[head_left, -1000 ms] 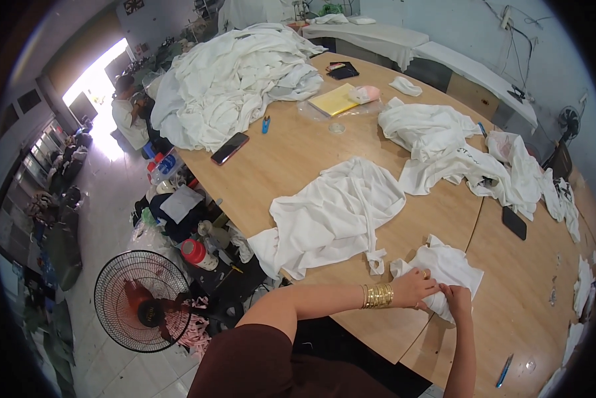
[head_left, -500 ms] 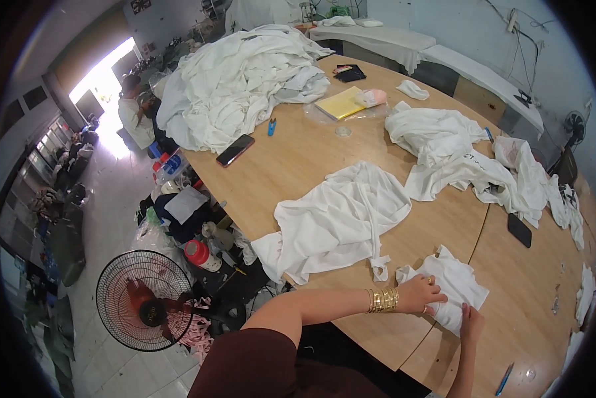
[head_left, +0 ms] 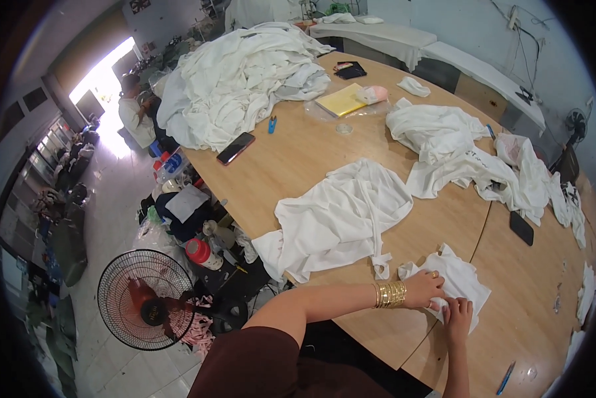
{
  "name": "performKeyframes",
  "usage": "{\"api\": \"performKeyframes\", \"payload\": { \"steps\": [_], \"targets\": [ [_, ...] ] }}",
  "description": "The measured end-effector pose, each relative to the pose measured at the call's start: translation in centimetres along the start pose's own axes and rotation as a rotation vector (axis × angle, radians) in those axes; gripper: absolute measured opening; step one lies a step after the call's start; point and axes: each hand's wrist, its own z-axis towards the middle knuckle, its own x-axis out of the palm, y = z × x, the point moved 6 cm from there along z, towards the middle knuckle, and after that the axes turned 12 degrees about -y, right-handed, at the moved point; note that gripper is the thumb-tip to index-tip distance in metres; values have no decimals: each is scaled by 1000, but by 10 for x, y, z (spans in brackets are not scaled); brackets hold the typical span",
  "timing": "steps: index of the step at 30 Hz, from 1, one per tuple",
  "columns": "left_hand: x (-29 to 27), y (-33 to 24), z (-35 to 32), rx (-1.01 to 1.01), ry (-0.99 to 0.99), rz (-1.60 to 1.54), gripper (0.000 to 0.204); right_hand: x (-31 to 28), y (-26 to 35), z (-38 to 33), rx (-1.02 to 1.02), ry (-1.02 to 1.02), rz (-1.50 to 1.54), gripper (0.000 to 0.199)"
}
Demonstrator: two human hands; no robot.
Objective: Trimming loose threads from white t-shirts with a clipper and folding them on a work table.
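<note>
I am looking down at the table (head_left: 298, 156), where the small cloth (head_left: 467, 275) is lying close to the near edge, across a seam in the wood. My left hand (head_left: 425, 289) is resting on the cloth's left part with its fingers bent, bracelets (head_left: 391, 294) circling its wrist. My right hand (head_left: 457, 314) is bending its fingers over the cloth's near side, just beside the left one. Both are touching the cloth, but I cannot tell whether either is gripping it or only pressing it down.

The big cloth (head_left: 344, 219) is spreading in creases to the left, a strip of it trailing near the small one. A pen (head_left: 506, 378) is lying to the right of my right forearm, and a black phone (head_left: 521, 228) is lying farther up on that side. Beyond, the heap (head_left: 238, 86) of white fabric is filling the far left part of the table, with snips (head_left: 272, 125) and another phone (head_left: 236, 148) lying near it. A fan (head_left: 145, 300) is standing left of the table.
</note>
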Motion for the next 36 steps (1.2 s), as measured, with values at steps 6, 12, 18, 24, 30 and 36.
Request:
{"api": "performKeyframes", "payload": {
  "steps": [6,12,18,24,30,36],
  "targets": [
    [0,-4,-4,120,2,-16,47,4,-18,-11,22,-91,-32,17],
    [-2,-5,-17,-36,157,-45,42,-1,12,-13,-129,24,-74,49],
    [-33,-59,-27,164,-71,179,46,-10,11,-34,-100,14,-34,41],
    [-14,-29,-18,73,47,133,33,-7,3,-28,3,55,12,37],
    [1,-2,2,-49,239,9,27,-13,19,-29,-52,-195,-53,33],
    [-14,-11,21,-95,210,122,23,3,-3,-7,15,-91,-52,22]
  ]
}}
